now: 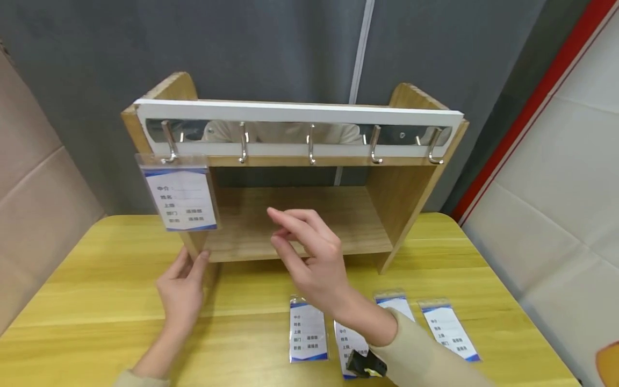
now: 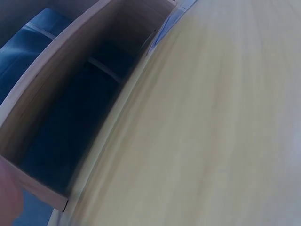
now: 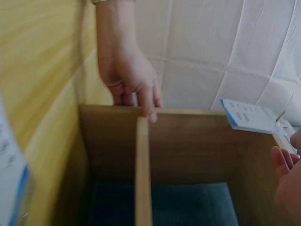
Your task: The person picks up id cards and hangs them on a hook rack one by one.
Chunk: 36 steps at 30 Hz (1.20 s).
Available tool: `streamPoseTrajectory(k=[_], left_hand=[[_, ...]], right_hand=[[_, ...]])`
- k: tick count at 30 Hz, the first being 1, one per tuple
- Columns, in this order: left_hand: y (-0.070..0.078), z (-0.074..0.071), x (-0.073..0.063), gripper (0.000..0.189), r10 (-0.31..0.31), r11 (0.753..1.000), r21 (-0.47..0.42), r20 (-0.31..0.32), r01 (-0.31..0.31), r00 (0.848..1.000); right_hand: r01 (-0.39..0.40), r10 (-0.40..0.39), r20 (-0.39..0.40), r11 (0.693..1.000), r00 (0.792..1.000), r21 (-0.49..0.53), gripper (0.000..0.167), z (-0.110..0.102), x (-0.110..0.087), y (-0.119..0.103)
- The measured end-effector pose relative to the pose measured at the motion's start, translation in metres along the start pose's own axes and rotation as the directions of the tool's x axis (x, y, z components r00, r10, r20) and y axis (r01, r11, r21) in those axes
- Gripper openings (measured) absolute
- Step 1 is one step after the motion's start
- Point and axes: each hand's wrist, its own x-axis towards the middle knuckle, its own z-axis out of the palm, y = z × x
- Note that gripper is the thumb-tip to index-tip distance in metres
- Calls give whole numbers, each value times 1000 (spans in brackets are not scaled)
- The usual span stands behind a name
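A wooden shelf (image 1: 300, 220) stands on the table, with a white hook rail (image 1: 300, 112) along its upper front. From the leftmost hook (image 1: 169, 142) hangs a clear-sleeved name badge (image 1: 181, 199) with blue edging. My left hand (image 1: 181, 298) grips the lower front edge of the shelf's left side panel; in the right wrist view its thumb (image 3: 149, 115) lies over that edge. In front of the lower board my right hand (image 1: 316, 260) is raised, fingers loosely bent, holding nothing. The left wrist view shows only a blurred bit of hand (image 2: 9, 195) beside the wood.
Several more badges lie on the yellow wood-grain table (image 1: 87, 301), among them one badge (image 1: 307, 330) below my right hand and another badge (image 1: 448, 330) at the right. A grey curtain (image 1: 271, 48) hangs behind; pale panels (image 1: 556, 215) flank the table.
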Motion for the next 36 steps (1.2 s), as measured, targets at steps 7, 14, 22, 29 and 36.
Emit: streamPoseTrajectory(k=[7,14,22,29,36], left_hand=[[0,0,1,38,-4,1000,4,0,4,1000],[-5,4,1,39,38,999,-14,-12,-38,999],[-5,0,-1,38,28,999,-22,-19,-29,999],[-7,0,-2,36,52,998,-23,-32,-53,998],[-6,1,-1,35,41,999,-28,-36,-42,998]], right_hand=[[-132,131,92,991,987,8,42,-25,-39,0],[-259,261,136,965,956,-29,40,-38,-74,8],[-386,394,146,919,908,-76,40,-48,-97,20],[-464,476,170,879,863,-107,39,-53,-111,30],[-624,660,212,751,721,-214,44,-54,-120,41]])
